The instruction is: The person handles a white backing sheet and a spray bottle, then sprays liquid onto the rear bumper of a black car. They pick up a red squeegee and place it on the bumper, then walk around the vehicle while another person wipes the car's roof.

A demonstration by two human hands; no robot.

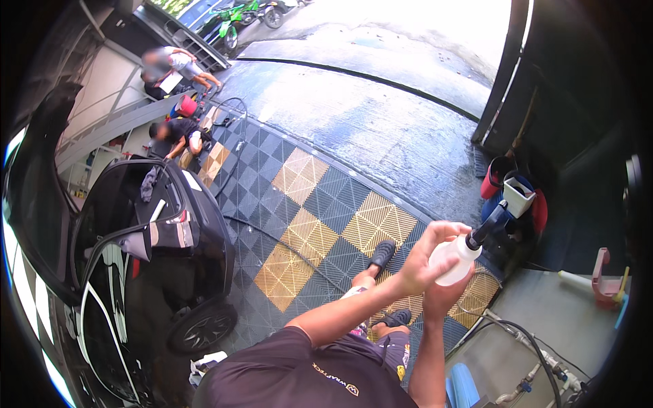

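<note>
A translucent white plastic spray bottle (pixel 460 261) with a black trigger head (pixel 482 229) is held tilted in front of me, its head pointing up and to the right. My left hand (pixel 426 255) wraps the bottle from the left, thumb across its side and fingers near the shoulder. From below, my right hand (pixel 451 293) grips the bottle's lower part, partly hidden behind it. The bottle hides several fingertips of both hands.
Left stands a black car (pixel 204 219) with its rear open and a grey cloth (pixel 149 184) on it. A person (pixel 181 137) crouches behind it. Buckets (pixel 494 176) stand at right, above wall pipes (pixel 520 339). A black hose (pixel 275 237) crosses the tiled floor (pixel 311 229).
</note>
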